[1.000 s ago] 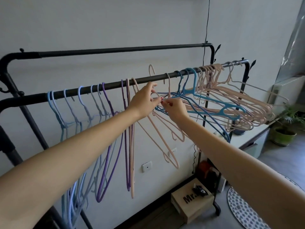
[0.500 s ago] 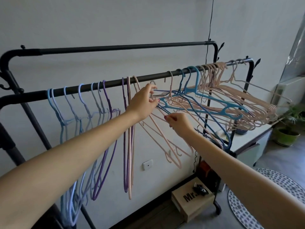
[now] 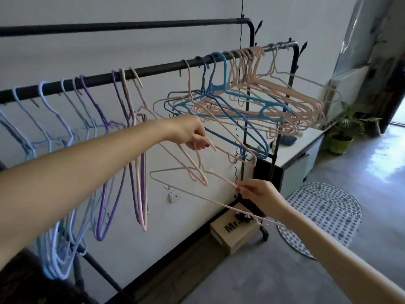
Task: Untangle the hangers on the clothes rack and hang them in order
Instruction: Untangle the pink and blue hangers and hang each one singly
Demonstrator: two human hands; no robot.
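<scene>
Pinching pink hangers (image 3: pixel 175 172) in both hands (image 3: pixel 192 133) (image 3: pixel 258 194), risking snagging the tangle (image 3: pixel 252 102) right.

From my feed the rack rail (image 3: pixel 153 70) reads as black metal tube with a dull satin finish. The pink hangers (image 3: pixel 285 102) look like thin wire under a matt, slightly fuzzy coating — the lilac hangers (image 3: pixel 103 119) likewise. One teal hanger (image 3: pixel 241 102) is flat, smooth plastic. The box (image 3: pixel 232 235) appears to be plain brown cardboard, the floor (image 3: pixel 274 270) grey concrete with a faint sheen — the wall (image 3: pixel 131 51) matt paint.
</scene>
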